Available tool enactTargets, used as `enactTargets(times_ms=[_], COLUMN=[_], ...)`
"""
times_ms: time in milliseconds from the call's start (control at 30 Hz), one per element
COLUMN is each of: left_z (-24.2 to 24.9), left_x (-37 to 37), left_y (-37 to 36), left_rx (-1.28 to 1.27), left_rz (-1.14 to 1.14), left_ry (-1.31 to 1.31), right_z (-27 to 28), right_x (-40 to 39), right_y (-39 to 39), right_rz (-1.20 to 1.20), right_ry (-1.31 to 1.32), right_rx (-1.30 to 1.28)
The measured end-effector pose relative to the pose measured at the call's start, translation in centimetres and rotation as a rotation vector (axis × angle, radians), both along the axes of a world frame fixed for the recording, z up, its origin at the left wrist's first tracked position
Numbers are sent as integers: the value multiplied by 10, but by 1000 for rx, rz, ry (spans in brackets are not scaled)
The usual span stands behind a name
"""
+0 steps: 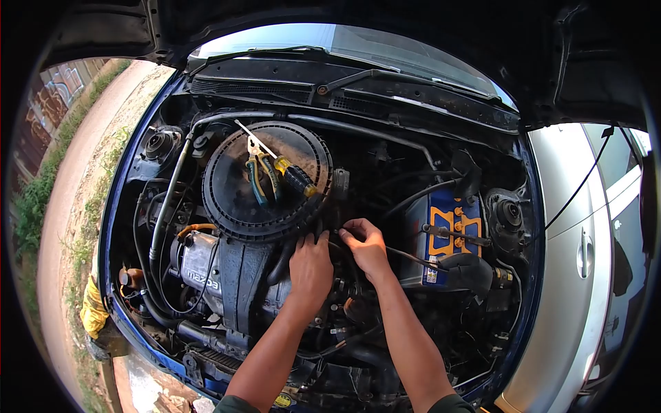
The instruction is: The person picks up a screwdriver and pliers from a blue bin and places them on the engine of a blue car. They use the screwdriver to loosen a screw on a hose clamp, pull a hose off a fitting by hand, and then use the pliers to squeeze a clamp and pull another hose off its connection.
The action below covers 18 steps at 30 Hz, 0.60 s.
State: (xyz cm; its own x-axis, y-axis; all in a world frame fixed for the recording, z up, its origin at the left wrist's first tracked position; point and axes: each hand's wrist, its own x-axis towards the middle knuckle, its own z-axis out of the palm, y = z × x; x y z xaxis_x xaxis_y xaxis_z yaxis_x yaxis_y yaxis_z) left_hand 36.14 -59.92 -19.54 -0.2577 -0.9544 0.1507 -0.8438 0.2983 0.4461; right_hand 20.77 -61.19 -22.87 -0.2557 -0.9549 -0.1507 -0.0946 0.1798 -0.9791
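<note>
Both of my hands are in the engine bay, just below the round black air filter housing (234, 206). My left hand (311, 267) lies back up beside a black hose (281, 265), its fingers reaching down at the housing's lower edge, with their tips hidden. Close by on the right, my right hand (365, 246) has its thumb and bent fingers drawn together in a pinch; what lies between them is too small to make out. On top of the housing rest pliers (265, 175) with dark green and yellow handles and a screwdriver (295, 175) with a yellow and black handle.
A blue and orange battery (441, 227) sits to the right under a black clamp bar. The engine cover (203, 268) is at left, a metal pipe (165, 206) curving past it. The raised hood (413, 27) hangs overhead. A silver car (575, 275) stands close at right.
</note>
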Motion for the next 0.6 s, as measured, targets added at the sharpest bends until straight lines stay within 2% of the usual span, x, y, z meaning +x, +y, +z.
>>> enactTargets(times_ms=[100,167,400,467,600], left_z=[-11,-10,-14,-11,-15], left_x=[-11,-14,-7,-5,-3], left_y=[-9,-14,-20,-23,-23], left_rx=[43,160,186,302,312], left_rz=[75,145,119,121,68], left_ry=[140,298,397,478,503], right_z=[-3,-4,3,3,0], right_x=[-1,0,1,1,3], right_y=[0,1,-1,-2,-1], right_rz=[-4,-1,-34,-28,-31], right_ry=[-16,-31,-24,-30,-53], right_rx=[-19,-19,20,16,-17])
